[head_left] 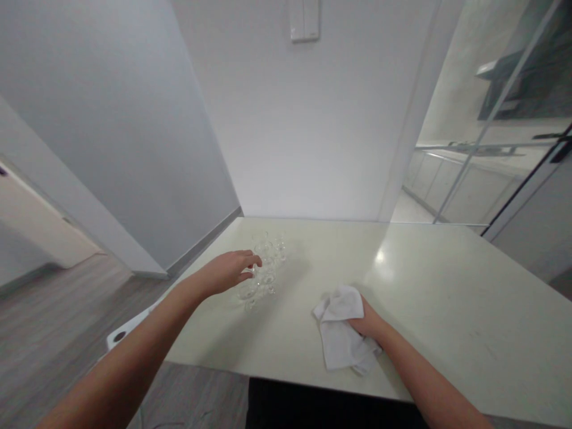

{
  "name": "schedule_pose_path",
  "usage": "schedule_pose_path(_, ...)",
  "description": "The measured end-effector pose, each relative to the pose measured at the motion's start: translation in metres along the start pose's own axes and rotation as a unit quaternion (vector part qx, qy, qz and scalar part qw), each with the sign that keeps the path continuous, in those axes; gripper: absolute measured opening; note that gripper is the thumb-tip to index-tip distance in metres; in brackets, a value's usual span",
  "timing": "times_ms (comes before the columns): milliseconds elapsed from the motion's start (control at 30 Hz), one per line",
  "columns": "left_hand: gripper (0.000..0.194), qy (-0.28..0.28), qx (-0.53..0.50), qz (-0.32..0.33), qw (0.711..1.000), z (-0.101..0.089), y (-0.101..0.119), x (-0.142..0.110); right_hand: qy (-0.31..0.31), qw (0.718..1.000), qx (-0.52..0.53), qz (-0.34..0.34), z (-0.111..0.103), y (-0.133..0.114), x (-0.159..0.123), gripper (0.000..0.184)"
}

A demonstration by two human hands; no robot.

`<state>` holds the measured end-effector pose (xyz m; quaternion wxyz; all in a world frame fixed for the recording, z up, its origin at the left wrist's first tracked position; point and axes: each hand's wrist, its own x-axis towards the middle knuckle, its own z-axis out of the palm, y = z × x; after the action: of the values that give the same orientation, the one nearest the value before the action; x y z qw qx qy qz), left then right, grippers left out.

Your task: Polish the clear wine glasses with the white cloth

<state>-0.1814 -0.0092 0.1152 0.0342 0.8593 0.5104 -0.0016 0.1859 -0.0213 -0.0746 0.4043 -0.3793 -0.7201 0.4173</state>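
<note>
Several small clear glasses (268, 265) stand in a cluster on the pale table (429, 280), toward its left side. My left hand (230, 271) reaches to them, fingers curled around one glass at the near edge of the cluster. A crumpled white cloth (342, 328) lies near the table's front edge. My right hand (369, 325) is closed on that cloth, with most of its fingers hidden beneath the fabric.
The table butts against a white wall with a light switch (304, 19) above. A glass partition (482, 137) stands at the right, with a kitchen behind it. Wooden floor (53, 322) lies left, and a white stool edge (127, 329) shows under my left arm.
</note>
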Motion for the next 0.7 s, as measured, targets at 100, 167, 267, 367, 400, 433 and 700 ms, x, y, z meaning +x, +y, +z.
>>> schedule_pose_path(100, 0.03, 0.033, -0.025, -0.001, 0.999, 0.007, -0.005, -0.002, 0.008, 1.0, 0.002, 0.005, 0.0, 0.003, 0.0, 0.03)
schedule_pose_path(167, 0.041, 0.058, -0.058, -0.002, 0.997, 0.009, -0.01, -0.004, 0.004, 1.0, -0.001, 0.004, 0.001, 0.003, 0.0, 0.029)
schedule_pose_path(267, 0.053, 0.096, -0.096, -0.002, 0.991, 0.007, -0.018, -0.009, -0.015, 1.0, -0.003, -0.01, 0.001, 0.001, 0.0, 0.023)
schedule_pose_path(367, 0.049, 0.176, -0.119, -0.015, 0.977, 0.009, -0.022, -0.018, -0.009, 1.0, 0.003, -0.001, 0.001, 0.001, -0.001, 0.024)
schedule_pose_path(400, 0.048, 0.227, -0.133, -0.026, 0.964, 0.013, -0.022, -0.021, -0.001, 1.0, 0.004, 0.005, 0.001, 0.001, -0.001, 0.026)
schedule_pose_path(433, 0.046, 0.293, -0.154, -0.039, 0.943, 0.019, -0.021, -0.023, 0.006, 1.0, 0.005, 0.01, 0.001, 0.002, -0.002, 0.028)
schedule_pose_path(700, 0.039, 0.657, -0.365, -0.126, 0.648, 0.113, -0.012, -0.008, 0.019, 0.999, 0.031, 0.023, 0.002, 0.006, -0.001, 0.038)
